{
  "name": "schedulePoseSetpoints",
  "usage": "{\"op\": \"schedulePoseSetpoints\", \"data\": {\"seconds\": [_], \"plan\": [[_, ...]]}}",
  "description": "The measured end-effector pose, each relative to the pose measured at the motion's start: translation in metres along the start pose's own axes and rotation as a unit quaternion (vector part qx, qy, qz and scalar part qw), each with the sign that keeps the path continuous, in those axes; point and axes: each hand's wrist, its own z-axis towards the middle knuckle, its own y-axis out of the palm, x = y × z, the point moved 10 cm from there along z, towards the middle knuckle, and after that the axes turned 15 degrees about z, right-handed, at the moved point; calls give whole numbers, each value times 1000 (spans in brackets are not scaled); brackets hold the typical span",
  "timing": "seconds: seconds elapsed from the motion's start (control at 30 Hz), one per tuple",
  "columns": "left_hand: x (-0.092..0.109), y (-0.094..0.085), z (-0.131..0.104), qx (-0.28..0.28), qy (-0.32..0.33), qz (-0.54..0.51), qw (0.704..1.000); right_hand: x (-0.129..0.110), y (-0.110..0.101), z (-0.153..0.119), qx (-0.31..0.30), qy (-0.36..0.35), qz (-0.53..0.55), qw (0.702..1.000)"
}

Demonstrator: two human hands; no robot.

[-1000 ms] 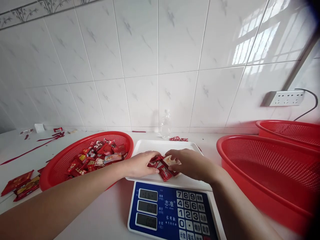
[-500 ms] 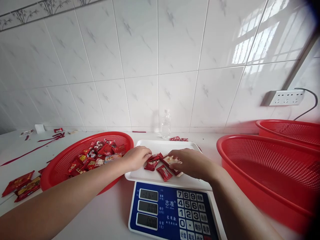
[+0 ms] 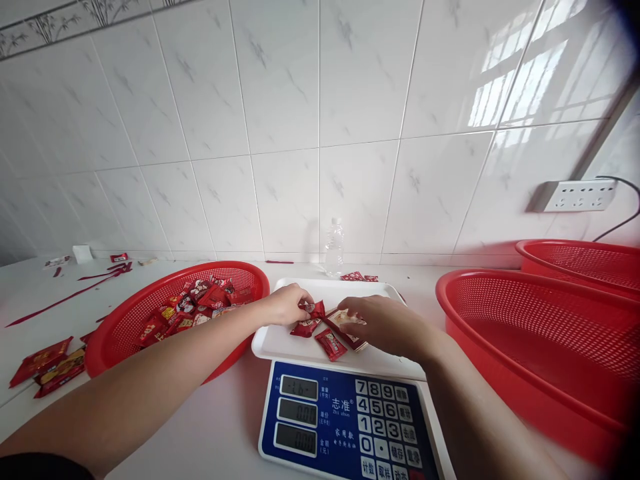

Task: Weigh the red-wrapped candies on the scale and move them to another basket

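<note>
1. Red packet (image 3: pixel 317 309): pinched in my left hand (image 3: pixel 287 305), on the white tray (image 3: pixel 273 339).
2. Cream packet (image 3: pixel 343 318): under my right hand (image 3: pixel 387 325), fingers curled; whether gripped, cannot tell.
3. Progress, my judgement: handling underway, unfinished. A loose packet (image 3: pixel 331 345) lies on the tray's near side; many wrapped pieces (image 3: pixel 215 297) fill the left basket (image 3: pixel 131 313).
</note>
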Motion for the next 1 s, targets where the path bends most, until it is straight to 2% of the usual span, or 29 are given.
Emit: {"op": "schedulePoseSetpoints", "data": {"seconds": [0.13,0.3,0.47,0.57,0.67,0.8,0.9,1.0], "plan": [[4,-7,-1,31,-8,-36,999,0,-3,1,17,-7,0,1000],[23,-16,-13,52,0,-117,992,-4,-8,1,42,-19,23,999],[48,-28,-32,48,33,-267,962,-11,-10,0,42,-34,50,997],[52,-34,-39,56,30,-294,954,-15,-11,-1,44,-44,47,997],[44,-32,-40,58,17,-266,962,-16,-11,-1,52,-37,35,997],[26,-17,-40,26,-7,-112,993,-11,-7,3,58,-16,14,998],[25,-6,-43,3,23,9,1000,-6,1,7,33,-8,17,999],[26,-3,-47,2,37,62,997,-3,7,9,8,-6,21,1000]]}}
